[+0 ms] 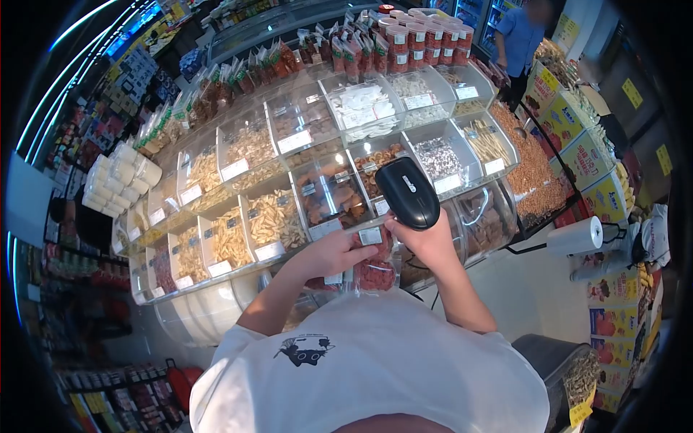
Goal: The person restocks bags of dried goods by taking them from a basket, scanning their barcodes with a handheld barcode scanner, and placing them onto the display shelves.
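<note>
My right hand (pixel 427 237) is wrapped round a black handheld scanner (pixel 408 193) with a rounded top and a small light logo. Its handle is hidden in the palm. Close on its left, my left hand (pixel 333 254) grips the side of a clear plastic bag (pixel 375 276) of dark red pieces, just in front of my shirt. Part of the fingers is hidden behind the bag. A white label (pixel 370 236) shows near the bag's top, below the scanner. Directly beyond both hands are clear bins, one with brown dried pieces (pixel 332 195).
Tiered acrylic bins (pixel 271 220) of dried foods curve round the front. Stacked red-filled tubs (pixel 426 40) and bagged goods line the back. White tubs (pixel 123 177) stand left. A plastic roll (pixel 577 236) and heaped nuts (pixel 530 173) are right. Another person (pixel 516 43) stands far right.
</note>
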Tool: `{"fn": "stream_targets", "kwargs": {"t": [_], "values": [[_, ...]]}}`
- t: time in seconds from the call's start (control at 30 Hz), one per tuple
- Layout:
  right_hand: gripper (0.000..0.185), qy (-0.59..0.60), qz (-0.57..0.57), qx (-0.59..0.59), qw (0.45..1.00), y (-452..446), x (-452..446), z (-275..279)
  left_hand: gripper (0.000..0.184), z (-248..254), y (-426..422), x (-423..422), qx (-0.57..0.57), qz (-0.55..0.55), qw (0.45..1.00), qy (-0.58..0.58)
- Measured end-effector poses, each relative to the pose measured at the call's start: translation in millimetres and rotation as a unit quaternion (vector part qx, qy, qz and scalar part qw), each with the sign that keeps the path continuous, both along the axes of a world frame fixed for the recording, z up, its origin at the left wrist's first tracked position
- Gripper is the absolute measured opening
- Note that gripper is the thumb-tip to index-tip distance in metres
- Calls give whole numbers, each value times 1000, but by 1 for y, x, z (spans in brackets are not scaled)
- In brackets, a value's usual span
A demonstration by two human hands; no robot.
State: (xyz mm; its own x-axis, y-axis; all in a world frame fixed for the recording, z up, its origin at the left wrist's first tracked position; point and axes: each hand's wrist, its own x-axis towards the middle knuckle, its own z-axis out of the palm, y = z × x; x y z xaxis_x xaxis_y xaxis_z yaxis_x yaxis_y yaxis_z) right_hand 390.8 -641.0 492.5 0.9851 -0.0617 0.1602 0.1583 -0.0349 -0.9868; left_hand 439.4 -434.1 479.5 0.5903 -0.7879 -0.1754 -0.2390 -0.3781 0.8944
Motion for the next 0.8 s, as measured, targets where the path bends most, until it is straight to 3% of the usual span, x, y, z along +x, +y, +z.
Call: {"fn": "stream_targets", "kwargs": {"t": [0.03,0.07,0.13,0.2,0.27,0.33,0.4,0.5,0.53,0.6,0.8], "values": [[30,32,-14,45,998,-3,3,1,38,-8,-3,4,-94,28,995,-7],[32,63,-27,90,994,-7,5,1,38,-12,-3,11,-92,24,995,-6],[29,58,-43,124,990,-16,8,-2,38,-9,3,37,-86,159,978,105],[29,67,-91,150,982,-29,8,-12,37,-8,1,77,-141,310,937,73],[30,73,-100,169,978,-38,7,-23,35,-24,25,151,-57,301,952,-27],[32,102,-120,150,976,-45,4,-30,36,-7,15,200,-38,362,931,-34],[33,114,-121,164,972,-52,0,-40,40,1,0,250,-3,359,914,-190],[33,139,-138,171,966,-64,-7,-55,48,-32,-11,343,5,363,892,-268],[32,150,-151,174,962,-69,-9,-59,48,-32,-17,362,2,359,892,-273],[31,155,-168,179,957,-79,-13,-69,54,-32,-32,395,134,392,874,-254],[22,201,-259,187,926,-111,-14,-101,56,-50,-67,453,249,380,827,-330]]}}
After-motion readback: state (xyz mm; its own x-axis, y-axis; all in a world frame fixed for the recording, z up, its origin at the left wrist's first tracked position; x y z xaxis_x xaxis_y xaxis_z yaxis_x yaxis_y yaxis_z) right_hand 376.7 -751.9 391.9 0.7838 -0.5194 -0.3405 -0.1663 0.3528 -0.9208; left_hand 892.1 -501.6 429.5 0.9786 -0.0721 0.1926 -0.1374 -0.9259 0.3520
